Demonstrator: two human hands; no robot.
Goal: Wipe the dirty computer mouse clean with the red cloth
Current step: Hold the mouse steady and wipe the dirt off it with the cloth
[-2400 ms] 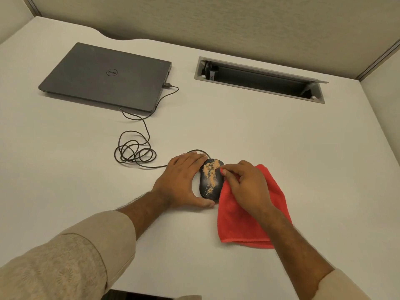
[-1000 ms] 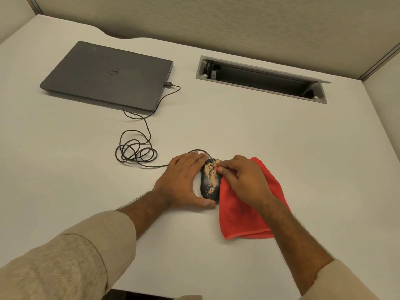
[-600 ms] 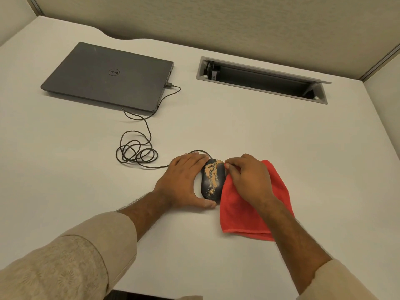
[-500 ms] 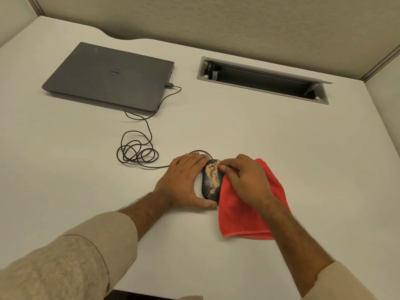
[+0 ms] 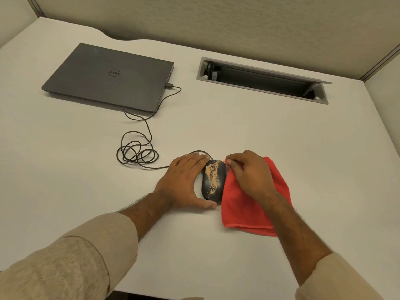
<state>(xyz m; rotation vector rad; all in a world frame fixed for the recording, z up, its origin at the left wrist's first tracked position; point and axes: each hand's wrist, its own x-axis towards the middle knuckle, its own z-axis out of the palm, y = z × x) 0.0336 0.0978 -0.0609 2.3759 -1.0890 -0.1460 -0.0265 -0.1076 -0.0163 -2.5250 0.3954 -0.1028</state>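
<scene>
The left hand [image 5: 184, 182] covers the left flank of the dark, dust-speckled computer mouse [image 5: 213, 180] and the spot where the thin black cable [image 5: 138, 152] joins it. The right hand [image 5: 251, 176] hides the middle of the red terry cloth [image 5: 244, 208] and whatever its fingertips pinch. The small label inside the grey recessed cable tray [image 5: 262, 80] is too small to read. Both beige sleeves run off the bottom edge.
</scene>
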